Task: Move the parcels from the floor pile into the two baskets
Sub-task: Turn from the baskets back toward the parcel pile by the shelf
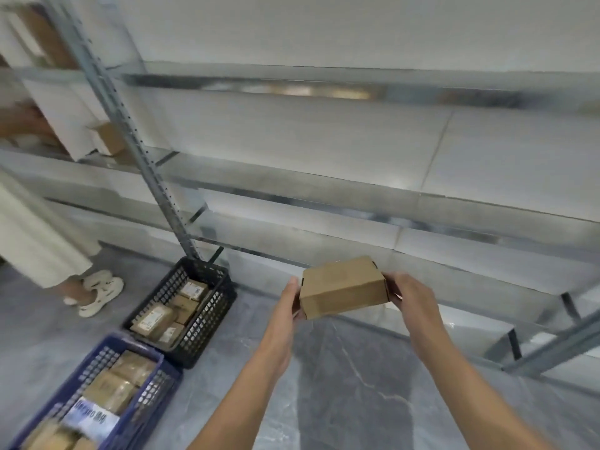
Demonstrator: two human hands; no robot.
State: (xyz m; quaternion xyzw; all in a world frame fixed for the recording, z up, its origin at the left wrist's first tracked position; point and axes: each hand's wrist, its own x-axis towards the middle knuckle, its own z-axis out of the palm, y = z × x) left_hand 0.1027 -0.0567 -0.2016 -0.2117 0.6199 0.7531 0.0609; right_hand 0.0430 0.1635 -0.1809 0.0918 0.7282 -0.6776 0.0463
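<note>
I hold a small brown cardboard parcel [344,287] in the air in front of me, above the grey floor. My left hand [290,300] grips its left end and my right hand [409,300] grips its right end. On the floor to the left stands a black basket [214,315] with several brown parcels inside. Nearer me, at the lower left, a blue basket [147,407] holds several more parcels and a white-labelled packet. The floor pile is out of view.
A metal shelving rack [324,203] with bare shelves runs across the view behind the parcel; its upright [152,177] comes down just behind the black basket. Another person in a pale skirt and white sandals [97,292] stands at the left. A cardboard box [108,138] sits on a left shelf.
</note>
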